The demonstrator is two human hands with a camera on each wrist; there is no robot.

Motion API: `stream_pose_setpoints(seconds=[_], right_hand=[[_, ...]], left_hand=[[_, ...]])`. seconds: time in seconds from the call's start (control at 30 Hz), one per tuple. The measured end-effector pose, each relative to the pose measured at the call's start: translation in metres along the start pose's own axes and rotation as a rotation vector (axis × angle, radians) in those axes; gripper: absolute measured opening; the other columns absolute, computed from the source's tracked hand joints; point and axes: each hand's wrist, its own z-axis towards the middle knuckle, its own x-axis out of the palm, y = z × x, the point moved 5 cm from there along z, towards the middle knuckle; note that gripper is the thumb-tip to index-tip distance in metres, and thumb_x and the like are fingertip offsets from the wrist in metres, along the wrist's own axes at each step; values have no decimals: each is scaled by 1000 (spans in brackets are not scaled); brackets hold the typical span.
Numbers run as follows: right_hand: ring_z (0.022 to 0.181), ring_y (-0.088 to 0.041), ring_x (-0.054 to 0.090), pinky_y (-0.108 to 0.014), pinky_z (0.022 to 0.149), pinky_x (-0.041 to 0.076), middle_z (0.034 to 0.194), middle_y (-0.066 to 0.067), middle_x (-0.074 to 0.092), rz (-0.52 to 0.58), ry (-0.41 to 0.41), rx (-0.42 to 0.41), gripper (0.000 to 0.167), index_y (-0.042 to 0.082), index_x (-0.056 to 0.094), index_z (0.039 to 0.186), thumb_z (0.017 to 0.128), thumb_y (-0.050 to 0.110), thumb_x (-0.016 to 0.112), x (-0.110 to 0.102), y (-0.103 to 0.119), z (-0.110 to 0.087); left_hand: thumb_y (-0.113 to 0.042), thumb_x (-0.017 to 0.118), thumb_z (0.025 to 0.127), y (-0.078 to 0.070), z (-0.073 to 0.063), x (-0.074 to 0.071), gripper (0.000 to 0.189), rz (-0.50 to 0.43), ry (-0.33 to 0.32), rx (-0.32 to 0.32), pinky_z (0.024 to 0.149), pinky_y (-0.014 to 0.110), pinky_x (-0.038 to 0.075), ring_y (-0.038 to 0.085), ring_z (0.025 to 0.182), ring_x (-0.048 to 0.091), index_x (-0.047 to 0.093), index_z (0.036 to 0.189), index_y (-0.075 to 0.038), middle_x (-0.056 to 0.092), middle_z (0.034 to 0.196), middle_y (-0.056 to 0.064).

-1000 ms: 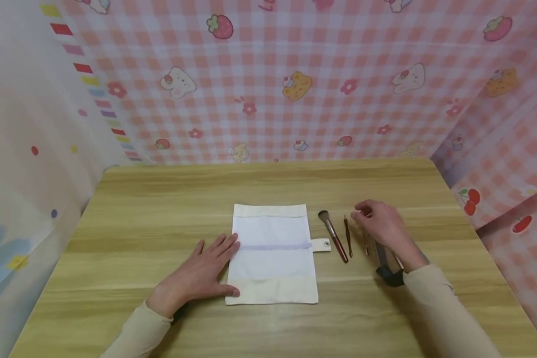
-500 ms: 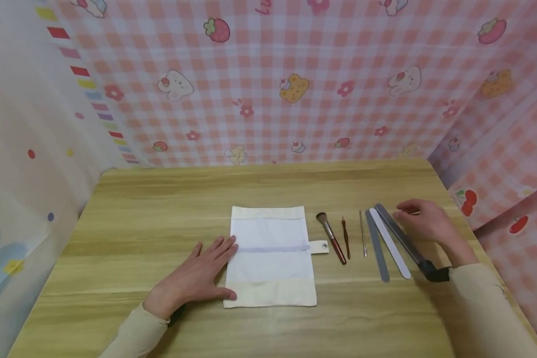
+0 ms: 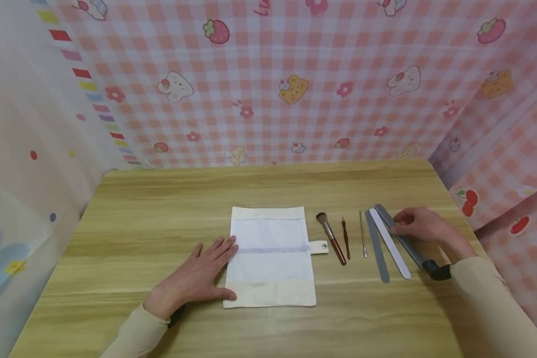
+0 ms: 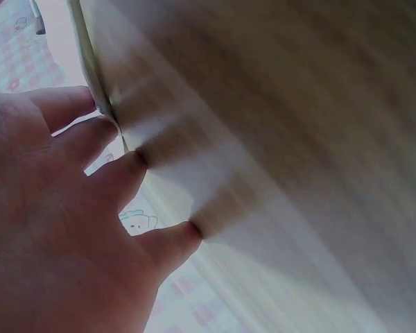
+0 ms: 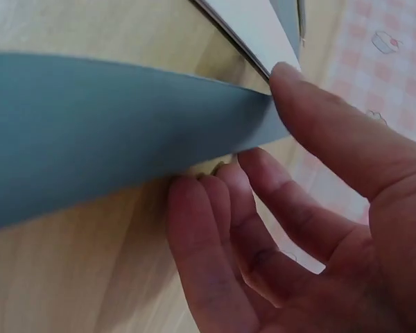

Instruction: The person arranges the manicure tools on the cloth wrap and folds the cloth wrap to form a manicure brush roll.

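My left hand (image 3: 199, 278) lies with spread fingers on the left edge of an unfolded white cloth pouch (image 3: 270, 268). In the left wrist view, its straight fingertips touch the pouch's edge and the table. To the right, my right hand (image 3: 425, 227) pinches the sides of a grey nail file (image 3: 404, 241) between thumb and fingers. That grey file (image 5: 125, 125) shows large in the right wrist view, the thumb on its far edge. Next to it lie a white nail file (image 3: 390, 243) and a second grey nail file (image 3: 378, 248).
Between pouch and files lie a makeup brush (image 3: 331, 238), a thin brown tool (image 3: 346, 238) and a slim metal stick (image 3: 363, 233). A snap strap (image 3: 318, 247) sticks out from the pouch. Patterned cloth (image 3: 250, 74) rises behind the wooden table (image 3: 161, 199).
My right hand has moved right from over the files, uncovering them, then come in to take hold of the rightmost grey nail file. The left hand has stayed in place.
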Motion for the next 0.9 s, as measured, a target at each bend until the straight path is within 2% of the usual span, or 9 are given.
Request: stream_pose_setpoints(seconds=[0.2,0.33,0.5,0.7,0.9], right_hand=[[87,-26,60,-33,71,51,98,-17,66,-41,-6,45,44,-13,64,112,93,26,75,-2,0,2],[90,-29,61,-32,72,50,101,-22,67,-55,-65,43,46,-15,63,113,93,25,74,-8,-5,0],[93,-25,64,-31,72,56,112,-31,64,33,-86,49,51,-18,56,121,97,23,71,-12,-7,-4],[92,-20,63,-27,70,55,115,-29,64,84,-96,59,57,-17,51,129,101,30,68,-12,0,-9],[106,-25,62,-18,74,52,130,-34,56,157,-134,17,67,-15,42,143,104,34,64,-11,14,-14]], left_hand=[[-67,74,83,1,3,0,110,-1,5,0,116,75,18,36,157,19,30,163,-7,20,172,8],[-67,75,83,0,3,-2,110,-8,4,4,116,75,18,35,157,18,29,163,-7,20,172,7],[-65,76,83,1,2,-1,110,-13,-2,6,116,75,17,35,157,19,30,163,-7,21,172,8],[-65,76,82,2,0,-2,110,-10,-4,5,116,75,17,35,157,18,30,163,-7,20,172,8],[-63,78,82,1,-2,-3,110,-28,-1,0,115,76,17,37,156,19,30,163,-6,21,172,9]])
